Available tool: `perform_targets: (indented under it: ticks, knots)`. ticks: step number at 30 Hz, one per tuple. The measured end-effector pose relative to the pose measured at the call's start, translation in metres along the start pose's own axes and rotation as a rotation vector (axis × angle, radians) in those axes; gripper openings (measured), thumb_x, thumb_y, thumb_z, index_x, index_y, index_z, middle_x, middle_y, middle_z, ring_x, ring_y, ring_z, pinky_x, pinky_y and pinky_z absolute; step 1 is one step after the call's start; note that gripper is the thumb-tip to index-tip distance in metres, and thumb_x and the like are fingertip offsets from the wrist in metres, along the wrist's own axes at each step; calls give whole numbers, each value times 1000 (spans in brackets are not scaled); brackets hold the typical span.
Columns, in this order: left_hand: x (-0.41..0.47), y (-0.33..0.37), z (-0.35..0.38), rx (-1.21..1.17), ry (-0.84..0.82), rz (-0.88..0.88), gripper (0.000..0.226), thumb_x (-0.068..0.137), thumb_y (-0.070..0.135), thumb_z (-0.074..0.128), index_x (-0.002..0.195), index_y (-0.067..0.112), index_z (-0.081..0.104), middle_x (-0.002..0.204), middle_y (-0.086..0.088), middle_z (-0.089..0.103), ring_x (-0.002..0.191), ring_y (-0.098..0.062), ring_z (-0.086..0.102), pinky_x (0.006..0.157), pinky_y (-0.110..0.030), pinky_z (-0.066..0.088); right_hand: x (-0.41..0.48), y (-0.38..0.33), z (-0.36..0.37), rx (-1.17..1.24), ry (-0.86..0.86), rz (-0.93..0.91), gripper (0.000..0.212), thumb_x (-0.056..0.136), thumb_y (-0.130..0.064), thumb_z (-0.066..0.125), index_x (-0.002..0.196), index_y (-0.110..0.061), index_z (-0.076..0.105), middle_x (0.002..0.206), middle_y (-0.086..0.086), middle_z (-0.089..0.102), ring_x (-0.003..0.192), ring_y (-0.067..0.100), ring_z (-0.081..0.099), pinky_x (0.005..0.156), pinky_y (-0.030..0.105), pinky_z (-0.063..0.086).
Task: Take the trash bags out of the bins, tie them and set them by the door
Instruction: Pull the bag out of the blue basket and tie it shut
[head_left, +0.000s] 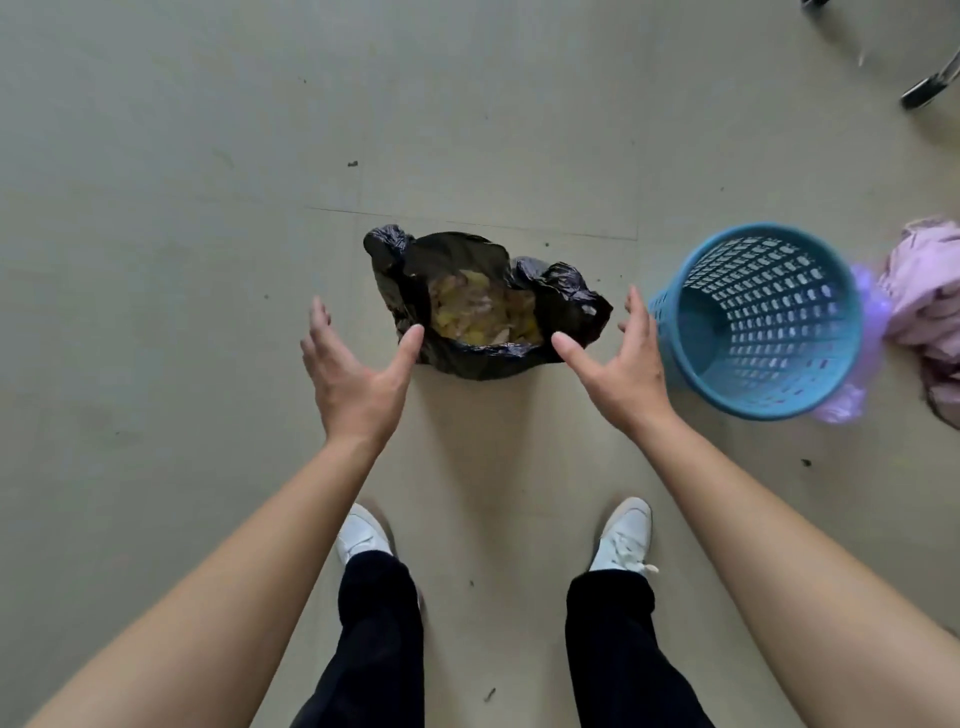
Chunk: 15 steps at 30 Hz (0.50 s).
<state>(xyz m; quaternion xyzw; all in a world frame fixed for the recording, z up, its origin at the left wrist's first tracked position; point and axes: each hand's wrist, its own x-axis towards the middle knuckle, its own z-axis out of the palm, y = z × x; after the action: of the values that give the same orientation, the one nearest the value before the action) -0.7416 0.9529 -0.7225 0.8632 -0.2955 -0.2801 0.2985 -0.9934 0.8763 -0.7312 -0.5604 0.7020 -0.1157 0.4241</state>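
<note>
Left hand (353, 374) and right hand (618, 364) spread either side of black bag (462, 260) on floor (156, 208), each grip wide open, holding nothing; bag untied, yellowish scraps (483, 317) inside; blue bin (753, 322) empty, right of bag.

Probably an office: beige floor (208, 260), wheeled chair base (930, 85), blue mesh wastebasket (670, 306).

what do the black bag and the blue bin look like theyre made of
Black bag: thin plastic film, slightly glossy. It crumples into soft folds that catch small highlights.
Blue bin: probably moulded rigid plastic with a matte to satin finish. The colour is even and the wall has a regular grid of holes.
This goes by looks only.
</note>
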Motion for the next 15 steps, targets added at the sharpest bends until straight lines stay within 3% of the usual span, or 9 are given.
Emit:
perform_targets:
  ticks: [3,7,9,12,14,15]
  knots:
    - [-9,-22,8,39,-128,-75,121,74,67,71,159,19,-1,163,-8,16,151,-25,12,123,-43,14,-1,19,5,-54,-99,-3,125,67,-80,64,157,-29,-8,166,-1,3,153,16,5,124,44,11]
    - [10,-46,49,77,-217,-63,138,62,77,69,157,25,-16,168,0,-5,154,-21,-7,125,-44,-1,26,57,33,-180,-147,-62,138,58,-92,56,155,-26,-18,166,-3,-11,152,13,-8,125,42,3]
    - [31,-52,78,48,-163,7,143,57,82,67,157,23,-16,168,1,-9,154,-16,-9,125,-42,-3,53,75,55,-218,-138,-102,140,57,-94,55,157,-24,-13,166,-3,-8,153,15,-5,125,44,5]
    - [67,-52,119,-21,-37,140,144,57,89,63,158,21,-13,168,2,-9,154,-13,-7,122,-38,-2,99,84,83,-219,-53,-281,130,56,-97,53,158,-28,10,165,-4,7,152,15,3,124,44,12]
    - [93,-45,138,-106,27,182,141,60,81,71,157,22,-13,168,3,-4,154,-11,-4,123,-40,-1,125,74,95,-137,-3,-364,124,58,-94,56,157,-32,12,164,-8,6,152,10,-1,125,37,5]
    - [107,-41,146,-151,50,191,138,64,74,75,157,23,-13,168,3,3,154,-12,1,124,-42,0,137,65,101,-73,15,-372,118,60,-91,59,155,-36,14,163,-5,11,152,12,2,125,39,7]
